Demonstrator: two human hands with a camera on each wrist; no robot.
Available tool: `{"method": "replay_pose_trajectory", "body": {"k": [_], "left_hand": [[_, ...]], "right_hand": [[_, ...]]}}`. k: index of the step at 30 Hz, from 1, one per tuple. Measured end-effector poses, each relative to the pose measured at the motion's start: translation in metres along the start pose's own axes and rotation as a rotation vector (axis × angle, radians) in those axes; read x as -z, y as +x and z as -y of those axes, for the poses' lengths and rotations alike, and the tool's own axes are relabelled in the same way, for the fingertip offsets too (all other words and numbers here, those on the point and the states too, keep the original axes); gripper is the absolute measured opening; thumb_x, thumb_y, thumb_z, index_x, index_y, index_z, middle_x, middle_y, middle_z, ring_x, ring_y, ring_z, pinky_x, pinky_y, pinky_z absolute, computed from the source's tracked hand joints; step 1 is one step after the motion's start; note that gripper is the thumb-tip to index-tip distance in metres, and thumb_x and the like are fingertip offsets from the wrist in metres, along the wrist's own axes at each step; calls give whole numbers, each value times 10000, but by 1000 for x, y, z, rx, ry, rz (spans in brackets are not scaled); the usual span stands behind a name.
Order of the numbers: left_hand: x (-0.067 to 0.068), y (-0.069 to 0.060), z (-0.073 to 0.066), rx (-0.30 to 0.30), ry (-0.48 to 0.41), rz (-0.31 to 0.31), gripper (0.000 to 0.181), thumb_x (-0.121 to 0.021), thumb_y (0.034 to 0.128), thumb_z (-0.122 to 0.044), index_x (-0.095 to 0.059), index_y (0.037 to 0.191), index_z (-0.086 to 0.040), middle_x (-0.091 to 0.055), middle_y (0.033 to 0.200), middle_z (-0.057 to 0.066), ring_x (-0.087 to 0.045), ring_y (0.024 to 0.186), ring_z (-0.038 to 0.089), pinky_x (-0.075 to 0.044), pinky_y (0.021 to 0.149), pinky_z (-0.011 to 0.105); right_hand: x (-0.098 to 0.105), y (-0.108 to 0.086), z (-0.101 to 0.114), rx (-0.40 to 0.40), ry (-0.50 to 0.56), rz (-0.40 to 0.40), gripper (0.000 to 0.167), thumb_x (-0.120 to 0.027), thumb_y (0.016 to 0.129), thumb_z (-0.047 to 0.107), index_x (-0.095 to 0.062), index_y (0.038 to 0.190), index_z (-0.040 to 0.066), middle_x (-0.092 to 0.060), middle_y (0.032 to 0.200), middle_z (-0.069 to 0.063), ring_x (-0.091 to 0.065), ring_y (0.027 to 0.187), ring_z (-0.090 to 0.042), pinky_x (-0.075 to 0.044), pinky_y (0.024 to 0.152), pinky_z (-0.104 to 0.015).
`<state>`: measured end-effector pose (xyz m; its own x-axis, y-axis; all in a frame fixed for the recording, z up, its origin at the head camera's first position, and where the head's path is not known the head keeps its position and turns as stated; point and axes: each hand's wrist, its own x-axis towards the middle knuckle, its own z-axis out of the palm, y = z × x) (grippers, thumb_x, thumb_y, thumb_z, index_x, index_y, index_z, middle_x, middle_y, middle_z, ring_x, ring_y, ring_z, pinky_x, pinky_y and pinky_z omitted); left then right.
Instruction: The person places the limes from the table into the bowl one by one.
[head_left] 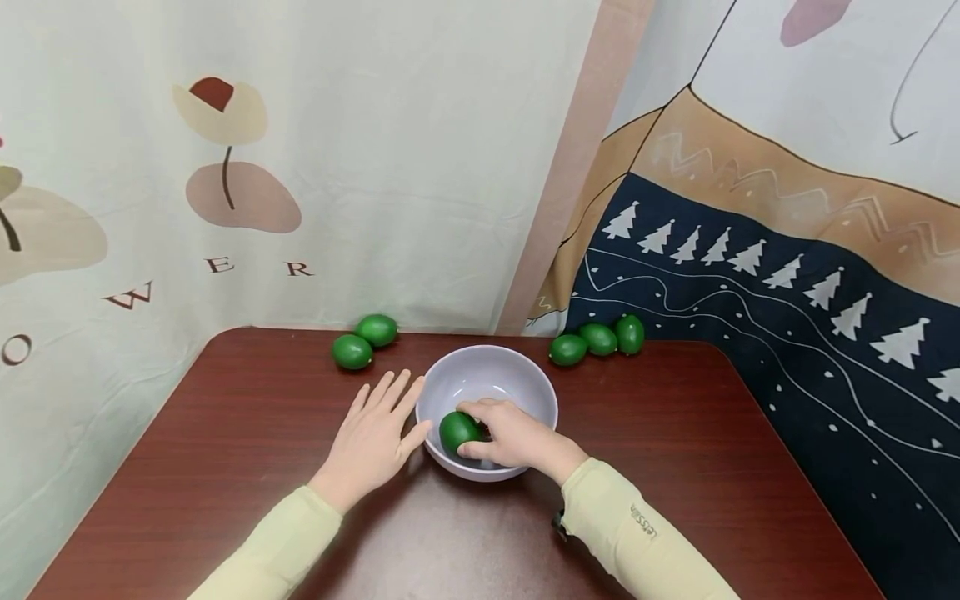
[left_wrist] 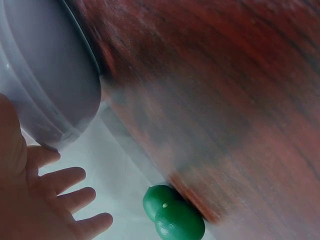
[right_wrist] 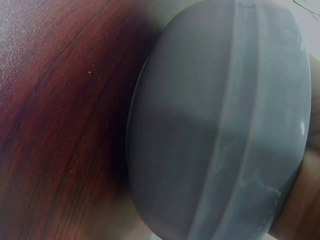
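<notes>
Right hand has a glossy green lime-shaped fruit gripped inside the round lavender bowl; left hand, fingers straight, sits bowl-left. Pale cloth behind the bowl reads "O W E R".

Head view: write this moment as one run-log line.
right hand: grips green fruit in bowl | left hand: spread beside bowl | table: fruit pair left, fruit trio right

The reddish-brown table carries a lilac bowl and five green limes.

head view bright | glare on table | wrist views dimmer, hazy
</notes>
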<state>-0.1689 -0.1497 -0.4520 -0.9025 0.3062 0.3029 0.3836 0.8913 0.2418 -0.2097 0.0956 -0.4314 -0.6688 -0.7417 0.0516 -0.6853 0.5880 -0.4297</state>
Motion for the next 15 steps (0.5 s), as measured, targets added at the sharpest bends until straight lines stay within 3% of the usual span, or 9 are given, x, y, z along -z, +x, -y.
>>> {"method": "replay_pose_trajectory", "body": {"k": [7, 15], "left_hand": [[2, -1, 0, 1, 0, 1, 654, -566, 1038, -462, -457, 1568, -94, -435, 1600, 186, -362, 1496, 426, -239, 1218, 640], [0, 0, 0, 1, -3, -1, 646, -577, 1035, -449, -465, 1563, -95, -437, 1600, 181, -363, 1497, 424, -244, 1217, 640]], "right_hand": [[2, -1, 1, 8, 0, -10, 519, -731, 956, 292, -622, 1376, 8, -690, 1181, -93, -636, 1048, -205, -537, 947, -344], [10, -7, -1, -5, 66, -28, 480, -687, 993, 286, -622, 1372, -1, -670, 1275, -151, -682, 1094, -280, -556, 971, -402]]}}
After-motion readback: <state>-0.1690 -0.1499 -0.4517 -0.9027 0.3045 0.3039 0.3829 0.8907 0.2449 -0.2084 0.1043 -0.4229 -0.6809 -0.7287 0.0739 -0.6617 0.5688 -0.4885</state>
